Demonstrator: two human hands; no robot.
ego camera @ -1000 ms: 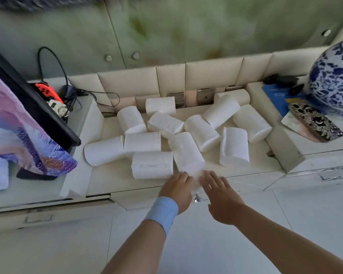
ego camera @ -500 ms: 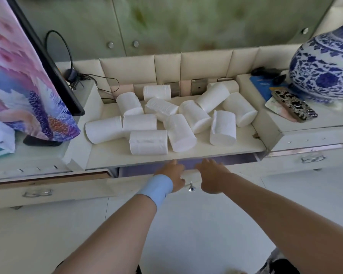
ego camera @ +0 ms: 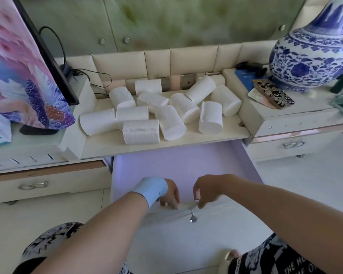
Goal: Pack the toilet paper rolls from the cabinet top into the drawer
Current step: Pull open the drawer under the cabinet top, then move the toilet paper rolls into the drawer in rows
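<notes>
Several white toilet paper rolls (ego camera: 141, 131) lie scattered on the low middle cabinet top (ego camera: 186, 142). Below it the drawer (ego camera: 186, 167) stands pulled far out, its pale lilac inside bare. My left hand (ego camera: 169, 195), with a light blue wristband, curls over the top edge of the drawer front, left of the small metal knob (ego camera: 193, 218). My right hand (ego camera: 208, 189) hooks its fingers over the same edge just right of the knob. Neither hand holds a roll.
A screen with a pink and purple picture (ego camera: 26, 76) stands at the left with cables behind. A blue and white vase (ego camera: 313, 54), a patterned phone (ego camera: 273, 94) and a blue booklet (ego camera: 246, 79) sit on the raised right cabinet. Shut drawers flank the open one. My knees show below.
The drawer went from shut to a crack to pulled far out toward me. Both hands came back with its front edge. The rolls have not moved.
</notes>
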